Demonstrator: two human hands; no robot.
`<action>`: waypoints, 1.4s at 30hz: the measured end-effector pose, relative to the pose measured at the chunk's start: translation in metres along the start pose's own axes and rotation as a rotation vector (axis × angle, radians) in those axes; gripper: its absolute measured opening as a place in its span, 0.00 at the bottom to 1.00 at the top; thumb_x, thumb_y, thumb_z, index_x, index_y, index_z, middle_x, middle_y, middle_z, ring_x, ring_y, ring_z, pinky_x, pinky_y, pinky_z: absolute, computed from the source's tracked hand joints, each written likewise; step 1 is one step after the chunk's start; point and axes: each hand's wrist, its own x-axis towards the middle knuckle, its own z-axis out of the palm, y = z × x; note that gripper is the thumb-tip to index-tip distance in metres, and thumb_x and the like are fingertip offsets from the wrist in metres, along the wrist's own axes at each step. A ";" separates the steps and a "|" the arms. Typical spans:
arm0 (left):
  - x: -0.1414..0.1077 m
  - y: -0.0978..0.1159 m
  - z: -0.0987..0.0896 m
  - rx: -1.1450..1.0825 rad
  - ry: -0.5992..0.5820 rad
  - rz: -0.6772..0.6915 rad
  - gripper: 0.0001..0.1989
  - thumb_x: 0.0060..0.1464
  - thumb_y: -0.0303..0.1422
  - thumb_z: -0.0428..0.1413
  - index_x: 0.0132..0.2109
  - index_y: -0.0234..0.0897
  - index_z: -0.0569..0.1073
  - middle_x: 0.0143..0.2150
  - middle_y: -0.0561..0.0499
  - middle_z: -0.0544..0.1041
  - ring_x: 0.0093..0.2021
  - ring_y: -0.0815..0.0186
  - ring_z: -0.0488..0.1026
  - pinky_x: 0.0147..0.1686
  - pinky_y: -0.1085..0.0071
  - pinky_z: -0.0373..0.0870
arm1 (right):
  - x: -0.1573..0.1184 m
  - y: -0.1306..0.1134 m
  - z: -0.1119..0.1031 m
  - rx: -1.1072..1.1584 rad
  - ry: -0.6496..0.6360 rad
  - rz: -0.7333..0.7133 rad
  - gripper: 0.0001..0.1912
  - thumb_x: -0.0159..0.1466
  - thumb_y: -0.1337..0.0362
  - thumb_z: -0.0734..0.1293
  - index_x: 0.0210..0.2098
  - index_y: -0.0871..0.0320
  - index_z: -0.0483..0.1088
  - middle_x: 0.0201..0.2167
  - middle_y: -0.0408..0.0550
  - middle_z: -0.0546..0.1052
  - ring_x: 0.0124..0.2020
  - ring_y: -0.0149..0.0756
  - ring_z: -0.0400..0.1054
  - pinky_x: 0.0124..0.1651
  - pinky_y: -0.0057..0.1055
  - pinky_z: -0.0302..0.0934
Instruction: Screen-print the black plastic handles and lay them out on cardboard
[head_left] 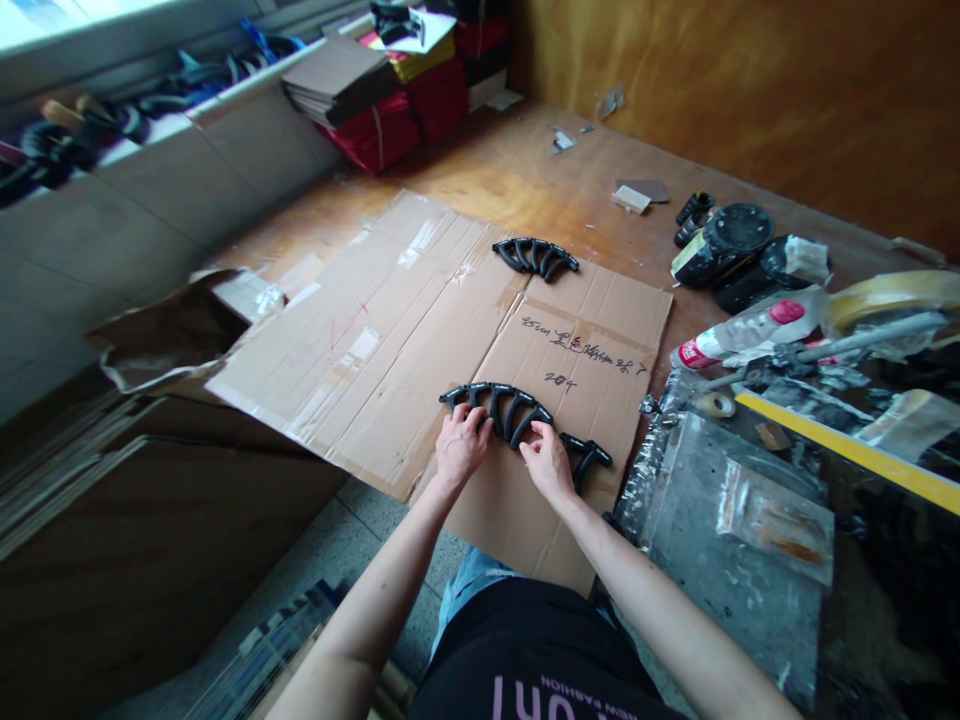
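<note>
A row of several black T-shaped pieces with curved stems [499, 403] lies fanned out on a flattened cardboard sheet [420, 330], their heads joined in an arc. My left hand [461, 445] has its fingers curled over the stems at the row's left part. At the right end, my right hand [547, 460] pinches the last piece between thumb and fingers. Two more such black pieces [589, 455] lie just right of that hand. Farther up the sheet rests a second fanned row of black pieces [535, 255]. Handwriting [581, 345] marks the cardboard between the rows.
At right stand black jars [739, 235], a plastic bottle [750, 328] with a red label, and a grey work surface [720, 540] with a yellow-edged bar [847, 450]. Stacked red bundles [375, 125] sit at the back. A brown carton [165, 345] is at left.
</note>
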 end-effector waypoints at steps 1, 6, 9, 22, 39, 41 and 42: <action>0.001 -0.001 0.000 -0.005 -0.007 0.009 0.18 0.62 0.44 0.47 0.52 0.45 0.74 0.55 0.45 0.70 0.50 0.57 0.69 0.49 0.65 0.66 | 0.000 -0.002 0.000 -0.012 -0.003 -0.012 0.25 0.59 0.66 0.64 0.56 0.60 0.64 0.36 0.49 0.77 0.35 0.38 0.73 0.47 0.39 0.69; 0.000 0.004 -0.007 0.010 -0.033 -0.017 0.20 0.63 0.44 0.46 0.57 0.47 0.71 0.58 0.44 0.68 0.52 0.56 0.68 0.47 0.63 0.68 | 0.002 -0.010 -0.005 -0.105 -0.077 -0.054 0.31 0.60 0.67 0.65 0.63 0.62 0.60 0.30 0.46 0.78 0.37 0.37 0.74 0.52 0.37 0.66; -0.013 0.015 -0.006 0.064 0.041 -0.026 0.24 0.62 0.45 0.46 0.62 0.46 0.68 0.64 0.41 0.63 0.57 0.50 0.65 0.51 0.56 0.66 | -0.004 -0.008 -0.013 -0.169 -0.105 -0.133 0.28 0.61 0.68 0.65 0.61 0.61 0.63 0.45 0.53 0.78 0.40 0.36 0.74 0.54 0.36 0.66; -0.005 0.055 0.048 0.111 0.224 -0.046 0.29 0.55 0.49 0.53 0.55 0.31 0.72 0.63 0.35 0.66 0.66 0.37 0.53 0.61 0.37 0.49 | -0.058 0.027 -0.029 -0.268 -0.095 -0.267 0.20 0.63 0.71 0.60 0.53 0.56 0.73 0.57 0.52 0.71 0.57 0.42 0.66 0.62 0.44 0.61; 0.258 0.114 0.031 0.086 0.167 -0.015 0.30 0.55 0.49 0.51 0.54 0.28 0.70 0.62 0.30 0.65 0.65 0.37 0.52 0.60 0.37 0.47 | -0.092 0.037 -0.064 -0.009 0.137 -0.072 0.19 0.63 0.67 0.60 0.51 0.55 0.74 0.56 0.53 0.72 0.50 0.41 0.73 0.51 0.37 0.71; 0.258 0.117 0.038 0.081 0.182 -0.007 0.33 0.56 0.50 0.49 0.58 0.28 0.66 0.67 0.29 0.56 0.68 0.36 0.46 0.59 0.35 0.46 | -0.096 0.036 -0.072 -0.003 0.161 -0.048 0.20 0.63 0.68 0.60 0.51 0.55 0.74 0.56 0.53 0.72 0.50 0.41 0.73 0.52 0.38 0.70; 0.253 0.115 0.043 0.075 0.202 0.015 0.34 0.57 0.50 0.48 0.61 0.28 0.63 0.70 0.29 0.51 0.69 0.37 0.42 0.60 0.35 0.45 | -0.098 0.035 -0.077 0.003 0.178 -0.038 0.20 0.63 0.69 0.60 0.51 0.56 0.74 0.56 0.53 0.72 0.50 0.41 0.73 0.53 0.38 0.69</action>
